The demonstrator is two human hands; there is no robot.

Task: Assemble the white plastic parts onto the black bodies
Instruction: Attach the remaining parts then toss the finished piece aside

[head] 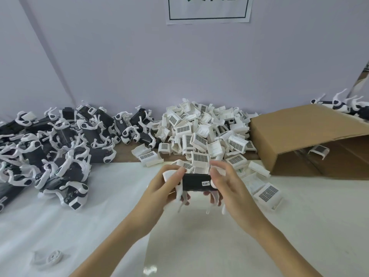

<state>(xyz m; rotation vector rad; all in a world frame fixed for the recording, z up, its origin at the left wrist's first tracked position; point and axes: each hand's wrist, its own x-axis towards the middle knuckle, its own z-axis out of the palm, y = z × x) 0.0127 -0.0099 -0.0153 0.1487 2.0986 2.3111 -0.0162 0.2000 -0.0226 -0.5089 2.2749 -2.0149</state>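
Pale lilac wall rises behind a white table (99, 216) seen from above, where a person works with two bare hands. At near centre, one black body (196, 182) is held level above the table, a small white label facing up. The left hand (161, 188) grips its left end, fingers curled under and thumb on top, seemingly to steady it. The right hand (223, 182) cups the right end, thumb on the edge and fingers loosely curled above; whether it pinches a white part there is hidden. White arm pieces hang below the body, so fitting appears under way.

Just beyond the hands, a heap of white plastic parts (203, 134) with dark grilles lies within easy reach, likely the supply. To its right, a cardboard box (299, 136) lies on its side, open towards the heap. On the far left, a pile of black bodies with white arms (56, 140) spreads across the table. A loose white wheel-like piece (53, 258) sits near left. A paper sign (207, 9) hangs above.
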